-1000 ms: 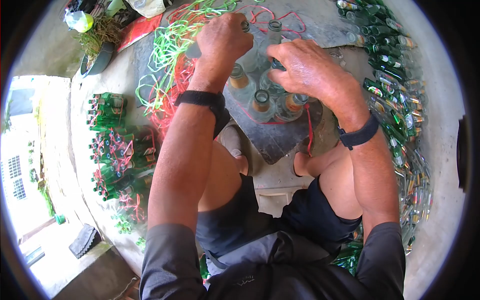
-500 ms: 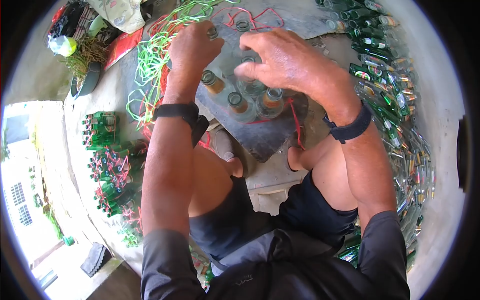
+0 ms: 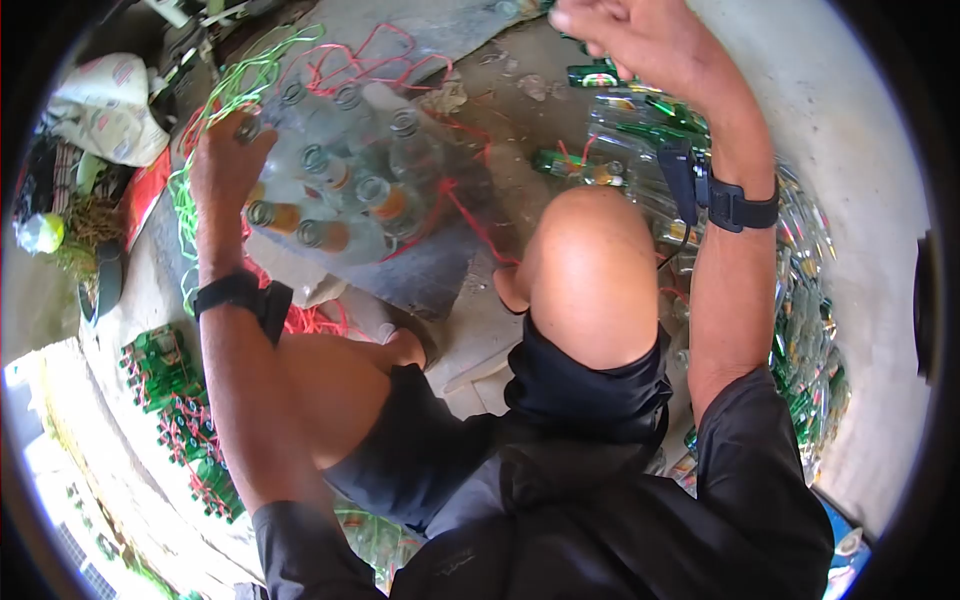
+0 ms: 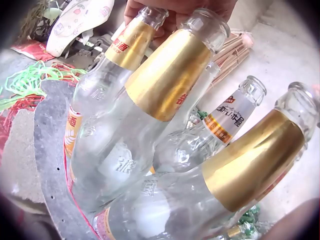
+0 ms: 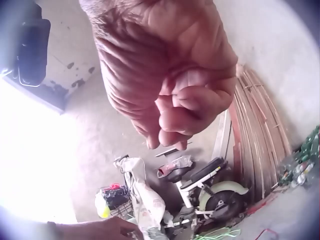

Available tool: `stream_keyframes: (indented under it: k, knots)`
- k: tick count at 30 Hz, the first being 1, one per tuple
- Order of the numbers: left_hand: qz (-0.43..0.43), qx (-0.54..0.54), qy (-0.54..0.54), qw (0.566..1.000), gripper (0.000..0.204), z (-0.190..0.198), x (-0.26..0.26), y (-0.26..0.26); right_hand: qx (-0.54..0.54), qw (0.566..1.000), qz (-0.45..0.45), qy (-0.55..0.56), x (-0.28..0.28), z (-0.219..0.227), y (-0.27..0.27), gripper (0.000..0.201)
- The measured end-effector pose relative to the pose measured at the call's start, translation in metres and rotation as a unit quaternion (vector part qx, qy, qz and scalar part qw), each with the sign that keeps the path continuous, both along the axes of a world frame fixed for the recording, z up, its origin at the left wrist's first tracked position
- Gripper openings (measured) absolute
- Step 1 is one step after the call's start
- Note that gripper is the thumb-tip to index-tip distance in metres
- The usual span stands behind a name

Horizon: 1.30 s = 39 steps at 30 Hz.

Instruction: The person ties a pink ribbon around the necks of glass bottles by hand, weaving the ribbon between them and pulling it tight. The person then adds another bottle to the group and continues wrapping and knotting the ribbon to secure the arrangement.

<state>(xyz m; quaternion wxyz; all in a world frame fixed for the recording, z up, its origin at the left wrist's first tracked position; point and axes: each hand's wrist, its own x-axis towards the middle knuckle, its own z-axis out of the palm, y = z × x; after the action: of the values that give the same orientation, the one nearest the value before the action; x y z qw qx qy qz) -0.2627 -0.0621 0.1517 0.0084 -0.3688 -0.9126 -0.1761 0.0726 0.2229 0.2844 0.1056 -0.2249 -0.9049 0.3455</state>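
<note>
Several clear glass bottles (image 3: 386,198), some with gold neck labels (image 4: 167,75), stand together on a dark slab (image 3: 425,285). Red string (image 4: 70,190) runs around their lower part. My left hand (image 3: 225,175) is at the group's left edge, its fingers curled round a bottle neck; the left wrist view shows this hand (image 4: 185,7) behind the gold-labelled necks, partly hidden. Away from the group, my right hand (image 3: 650,40) is raised above the loose bottles at the upper right. In the right wrist view that hand (image 5: 165,70) has loosely bent fingers and nothing visible in them.
Loose green and clear bottles (image 3: 800,300) lie piled along the right wall. Green bottle bundles (image 3: 160,370) stand at the left. Green string (image 3: 245,75) and red string (image 3: 375,65) lie beyond the slab. A white scooter (image 5: 212,192) and long wooden strips (image 5: 257,135) show in the right wrist view.
My right hand has left the bottle group and moved up and right, over the loose bottles. The head view has turned right, and the left hand stays at its bottle neck.
</note>
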Motion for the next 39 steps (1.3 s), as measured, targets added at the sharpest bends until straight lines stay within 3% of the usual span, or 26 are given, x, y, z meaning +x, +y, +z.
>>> stream_keyframes:
  k: [1, 3, 6, 8, 10, 14, 18, 20, 30, 32, 36, 39]
  knots:
    - [0.001, -0.003, -0.002, 1.0, 0.05, -0.001, -0.002, -0.001, 0.036, 0.999, -0.023, -0.021, 0.015, -0.025, 0.021, 0.03]
    - [-0.003, -0.006, -0.003, 1.0, 0.049, -0.002, -0.003, -0.001, -0.013, 0.999, -0.031, -0.023, 0.05, -0.058, 0.042, 0.027]
    - [0.004, -0.002, -0.012, 1.0, 0.048, 0.002, 0.002, 0.0, 0.008, 0.992, -0.084, -0.092, 0.102, -0.123, 0.073, 0.024]
    - [-0.002, 0.012, -0.011, 1.0, 0.044, 0.002, 0.007, 0.0, 0.018, 0.989, -0.102, -0.102, 0.123, -0.159, 0.07, 0.021]
    - [0.006, 0.019, -0.016, 1.0, 0.039, 0.007, 0.011, 0.001, 0.051, 0.981, -0.13, -0.134, 0.141, -0.198, 0.075, 0.036]
    - [0.001, 0.007, -0.018, 1.0, 0.039, 0.007, 0.01, 0.001, 0.077, 0.962, -0.195, -0.174, 0.149, -0.247, 0.066, 0.058]
    - [0.006, 0.019, -0.031, 0.999, 0.038, 0.006, 0.011, 0.0, 0.057, 0.962, -0.201, -0.177, 0.146, -0.291, 0.066, 0.06]
    - [0.004, 0.024, -0.038, 0.999, 0.037, 0.003, 0.007, -0.002, 0.115, 0.969, -0.156, -0.156, 0.151, -0.32, 0.077, 0.055]
    - [-0.009, 0.05, -0.049, 0.998, 0.038, -0.003, 0.001, -0.004, 0.091, 0.962, -0.176, -0.187, 0.145, -0.326, 0.071, 0.046]
    - [-0.007, 0.061, -0.046, 0.997, 0.042, -0.005, 0.0, -0.007, 0.096, 0.952, -0.223, -0.185, 0.147, -0.312, 0.066, 0.043]
    - [0.004, 0.051, -0.056, 0.997, 0.043, -0.001, 0.004, -0.006, 0.107, 0.947, -0.233, -0.193, 0.148, -0.26, 0.062, 0.039]
    - [0.013, 0.046, -0.053, 0.997, 0.043, -0.004, 0.001, -0.004, 0.126, 0.96, -0.223, -0.108, 0.148, -0.214, 0.065, 0.04]
